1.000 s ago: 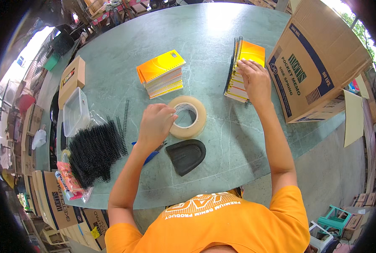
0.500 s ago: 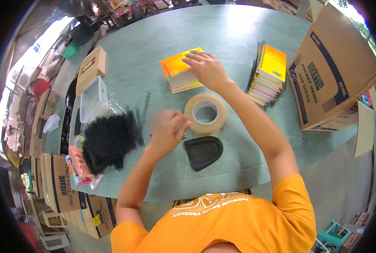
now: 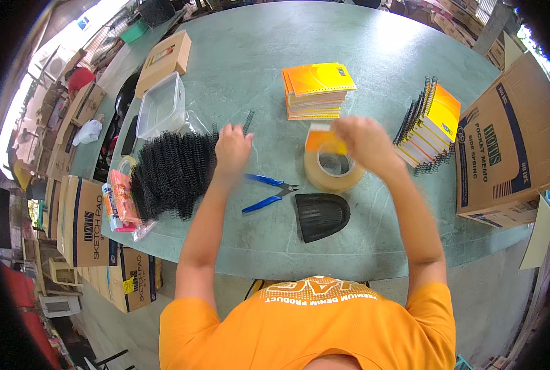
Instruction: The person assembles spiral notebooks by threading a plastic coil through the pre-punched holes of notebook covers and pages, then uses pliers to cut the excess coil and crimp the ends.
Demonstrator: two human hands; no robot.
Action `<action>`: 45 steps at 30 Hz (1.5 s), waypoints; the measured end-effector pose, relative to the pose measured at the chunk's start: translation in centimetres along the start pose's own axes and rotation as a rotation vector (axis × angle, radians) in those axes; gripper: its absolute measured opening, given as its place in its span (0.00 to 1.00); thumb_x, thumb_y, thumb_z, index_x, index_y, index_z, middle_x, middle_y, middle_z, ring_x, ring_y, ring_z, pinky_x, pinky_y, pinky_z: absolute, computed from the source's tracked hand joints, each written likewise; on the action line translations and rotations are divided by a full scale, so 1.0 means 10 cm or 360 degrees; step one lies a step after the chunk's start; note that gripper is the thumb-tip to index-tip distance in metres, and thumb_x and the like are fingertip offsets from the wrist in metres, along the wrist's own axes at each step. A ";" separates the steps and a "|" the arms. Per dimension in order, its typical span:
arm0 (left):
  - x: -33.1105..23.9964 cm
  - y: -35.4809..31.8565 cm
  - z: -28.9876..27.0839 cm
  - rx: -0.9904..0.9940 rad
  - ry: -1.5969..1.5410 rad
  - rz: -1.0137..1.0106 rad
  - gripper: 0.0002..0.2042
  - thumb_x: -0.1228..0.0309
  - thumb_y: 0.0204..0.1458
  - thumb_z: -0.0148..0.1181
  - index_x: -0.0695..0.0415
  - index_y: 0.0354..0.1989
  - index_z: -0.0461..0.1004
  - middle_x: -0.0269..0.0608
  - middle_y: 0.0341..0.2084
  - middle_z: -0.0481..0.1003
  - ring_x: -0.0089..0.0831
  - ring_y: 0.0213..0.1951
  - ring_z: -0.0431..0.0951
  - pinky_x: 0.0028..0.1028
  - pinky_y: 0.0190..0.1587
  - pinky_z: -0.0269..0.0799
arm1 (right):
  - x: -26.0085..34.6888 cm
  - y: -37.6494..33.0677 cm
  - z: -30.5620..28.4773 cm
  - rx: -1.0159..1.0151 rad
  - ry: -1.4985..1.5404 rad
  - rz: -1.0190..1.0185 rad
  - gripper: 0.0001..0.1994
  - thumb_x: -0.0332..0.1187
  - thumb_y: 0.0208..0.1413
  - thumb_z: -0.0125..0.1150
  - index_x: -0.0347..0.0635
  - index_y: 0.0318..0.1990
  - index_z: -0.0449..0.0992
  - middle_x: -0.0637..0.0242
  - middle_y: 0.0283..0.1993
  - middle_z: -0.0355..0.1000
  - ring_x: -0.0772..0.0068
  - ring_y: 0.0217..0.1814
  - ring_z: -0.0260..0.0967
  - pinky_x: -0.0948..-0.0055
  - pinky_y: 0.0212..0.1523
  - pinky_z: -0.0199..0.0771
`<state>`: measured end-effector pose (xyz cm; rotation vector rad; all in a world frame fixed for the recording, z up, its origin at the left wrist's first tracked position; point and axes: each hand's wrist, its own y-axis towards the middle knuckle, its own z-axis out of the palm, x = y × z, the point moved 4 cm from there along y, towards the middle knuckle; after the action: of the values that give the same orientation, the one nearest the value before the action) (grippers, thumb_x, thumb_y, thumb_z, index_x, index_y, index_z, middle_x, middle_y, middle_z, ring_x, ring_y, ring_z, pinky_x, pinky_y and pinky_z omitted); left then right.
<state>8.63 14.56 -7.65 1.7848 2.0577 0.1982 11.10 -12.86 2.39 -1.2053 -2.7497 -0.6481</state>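
Note:
My left hand [image 3: 233, 148] is at the right edge of a pile of black plastic spiral coils [image 3: 173, 172]. Its fingers are closed around a single spiral coil [image 3: 249, 120], whose far end sticks out beyond them. My right hand [image 3: 366, 140] grips a small orange and yellow memo pad [image 3: 321, 139] by its right side, above a big roll of clear tape [image 3: 333, 179]. Behind it stands a stack of similar pads [image 3: 315, 92]. Blue-handled cutters [image 3: 268, 195] and a black rounded, ribbed piece [image 3: 321, 217] lie nearer me.
On the right, pads with coils fitted [image 3: 432, 126] stand beside a large open carton [image 3: 503, 142]. A clear plastic tub [image 3: 162, 108], a tan box [image 3: 164, 61] and pink packets [image 3: 124, 197] are on the left. More cartons [image 3: 84, 222] stand beyond the table's left edge.
My right hand has taken a memo pad off the stack and drawn it nearer, over the tape. My left hand has moved from beside the tape to the coils, uncovering the cutters. The view has shifted.

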 end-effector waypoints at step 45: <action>-0.96 -0.13 -0.86 0.0396 -0.1124 0.0336 0.11 0.64 0.49 0.59 0.58 0.34 0.72 0.40 0.28 0.71 0.34 0.24 0.71 0.30 0.29 0.67 | 0.44 -0.12 0.22 -0.0524 0.0354 0.0044 0.05 0.34 0.50 0.55 0.44 0.30 0.70 0.66 0.25 0.73 0.62 0.31 0.71 0.63 0.34 0.65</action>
<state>5.06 6.29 1.67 1.8507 1.4328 -0.5753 7.48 -9.70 1.00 -1.1395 -2.5038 -1.1901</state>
